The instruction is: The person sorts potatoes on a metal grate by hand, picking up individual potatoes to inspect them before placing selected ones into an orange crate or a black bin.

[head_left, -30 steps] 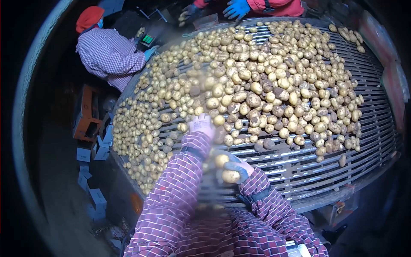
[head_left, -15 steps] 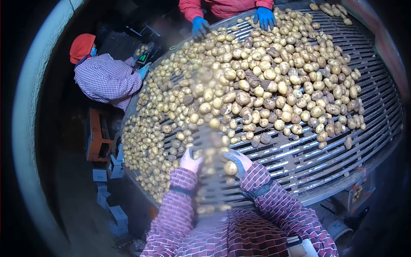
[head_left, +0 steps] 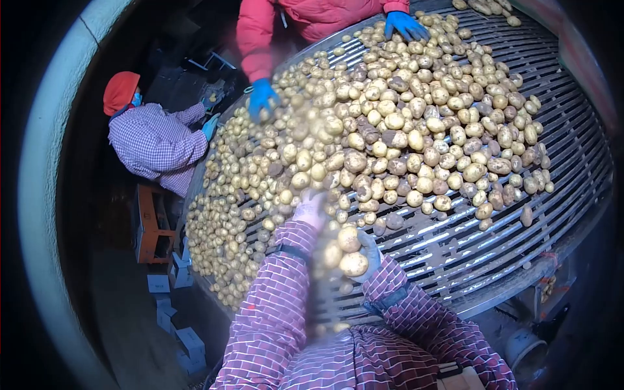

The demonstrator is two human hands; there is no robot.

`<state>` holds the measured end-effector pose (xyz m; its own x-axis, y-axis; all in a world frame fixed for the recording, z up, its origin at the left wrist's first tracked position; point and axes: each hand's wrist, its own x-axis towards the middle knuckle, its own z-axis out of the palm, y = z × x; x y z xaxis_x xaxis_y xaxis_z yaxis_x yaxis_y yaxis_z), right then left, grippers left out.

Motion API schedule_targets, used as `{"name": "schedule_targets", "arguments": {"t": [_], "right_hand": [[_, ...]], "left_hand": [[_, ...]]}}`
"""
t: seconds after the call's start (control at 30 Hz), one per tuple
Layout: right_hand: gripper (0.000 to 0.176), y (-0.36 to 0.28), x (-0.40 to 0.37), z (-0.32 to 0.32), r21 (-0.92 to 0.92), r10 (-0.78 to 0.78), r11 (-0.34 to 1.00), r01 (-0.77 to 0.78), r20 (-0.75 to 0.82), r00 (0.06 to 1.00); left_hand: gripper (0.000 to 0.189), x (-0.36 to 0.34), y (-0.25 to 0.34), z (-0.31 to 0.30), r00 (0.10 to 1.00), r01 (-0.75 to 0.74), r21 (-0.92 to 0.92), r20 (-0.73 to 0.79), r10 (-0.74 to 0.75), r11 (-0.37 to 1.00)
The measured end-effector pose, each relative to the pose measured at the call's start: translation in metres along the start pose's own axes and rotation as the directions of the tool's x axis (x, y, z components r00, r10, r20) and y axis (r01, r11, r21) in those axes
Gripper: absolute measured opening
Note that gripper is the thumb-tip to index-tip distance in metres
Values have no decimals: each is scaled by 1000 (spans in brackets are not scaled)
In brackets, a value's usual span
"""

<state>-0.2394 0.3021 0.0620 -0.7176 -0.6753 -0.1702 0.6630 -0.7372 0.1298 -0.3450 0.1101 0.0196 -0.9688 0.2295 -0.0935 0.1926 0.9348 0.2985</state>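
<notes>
The right hand cups a few potatoes over the slatted bench. Just beyond, the left hand meets the near edge of the heap — too blurred to tell whether its fingers are closed. The step looks like gathering potatoes; the next move seems to call for a light left grasp — the right's load kept steady.

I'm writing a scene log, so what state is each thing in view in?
Left hand: reaching among potatoes, blurred; grip unclear.
Right hand: holding potatoes.
Held potatoes: bunched together, lightly soiled.
Loose potatoes: spread and heaped, some dirt-caked, others cleaner.
Slatted table: partly covered, bars exposed at right.
Co-worker's blue gloves: worn, set apart.
Red head covering: worn.
White boxes: on the floor, at differing angles.
</notes>
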Motion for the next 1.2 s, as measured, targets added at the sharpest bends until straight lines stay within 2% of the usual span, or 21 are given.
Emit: {"name": "schedule_targets", "arguments": {"t": [0.03, 0.07, 0.13, 0.17, 0.2, 0.23, 0.33, 0.37, 0.43, 0.47, 0.5, 0.57, 0.6, 0.63, 0.67, 0.8, 0.87, 0.9, 1.0, 1.13, 1.2], "right_hand": [[50, -3, -2, 2, 60, 0, 998, 7, -102, 995], [52, -3, -2, -3, 42, -4, 999, 7, -73, 997], [56, -5, 1, -15, 48, -3, 999, 3, 4, 1000], [58, -7, 4, -17, 73, -1, 997, -3, 51, 999], [61, -6, 5, -16, 146, 10, 989, -26, 104, 995], [63, -3, 5, -14, 214, 26, 975, -60, 158, 987], [67, -5, 1, -1, 161, 75, 982, -94, 124, 989], [66, -4, 1, -4, 193, 70, 976, -100, 156, 985], [64, -7, 1, -1, -20, 41, 999, -40, 73, 996], [63, -8, 0, 0, -127, 16, 992, -11, 35, 999], [64, -4, 2, -6, 42, 16, 999, -20, 102, 995], [66, -1, 4, -15, -107, -1, 994, 0, -1, 1000], [67, -1, 5, -18, -178, -16, 984, 6, -53, 998], [68, -2, 5, -21, -201, 17, 979, -18, -3, 1000], [69, -2, 4, -23, -191, 43, 981, -34, 46, 998], [61, -12, 0, -7, -229, 130, 966, -124, 13, 991], [55, -10, -4, 3, -240, 81, 966, -93, -57, 995], [49, -10, -9, 16, -372, -17, 928, 8, -20, 1000], [49, -7, -5, 11, -190, 59, 979, -71, -70, 996], [47, -7, -10, 21, -257, 24, 965, -56, -127, 992], [46, -11, -12, 33, -192, 60, 977, -95, -180, 982]], "left_hand": [[46, 2, 4, -2, 996, 84, -24, 13, -83, 996], [45, 1, 9, -3, 985, 174, -49, 31, -172, 984], [40, -11, 10, -11, 976, 39, -317, -192, -105, 948], [40, -17, 19, -26, 945, 176, -809, -19, -326, 561], [39, -26, 42, -53, 878, 253, -966, 254, -406, -58], [41, -32, 12, -42, 945, 130, -950, 205, -255, -283], [47, -41, 7, -52, 954, 67, -762, 238, -182, -645], [40, -41, 21, -62, 944, 30, -746, 240, -227, -666], [34, -39, -15, -35, 932, -76, -892, 96, -351, -446], [31, -34, -32, -31, 905, -53, -908, 132, -404, -416], [33, -27, -35, -38, 875, -26, -921, 167, -455, -388], [17, -13, -36, -48, 842, 238, -943, 81, -533, 233], [22, 0, -37, -54, 828, 374, -819, 83, -554, 436], [32, 5, -31, -50, 890, 250, -285, -309, -335, 925], [47, 14, -26, -51, 939, 95, -9, -331, -92, 995], [69, 52, 22, -59, 969, 246, 142, -1, -248, 959], [71, 72, 37, -72, 950, 282, 255, 63, -306, 925], [72, 79, 44, -82, 943, 264, 284, 124, -308, 922], [71, 98, 48, -97, 913, 306, 285, 181, -364, 908], [67, 113, 23, -90, 904, 277, 326, 230, -361, 904], [68, 118, -10, -85, 932, 227, 180, 246, -268, 957]]}}
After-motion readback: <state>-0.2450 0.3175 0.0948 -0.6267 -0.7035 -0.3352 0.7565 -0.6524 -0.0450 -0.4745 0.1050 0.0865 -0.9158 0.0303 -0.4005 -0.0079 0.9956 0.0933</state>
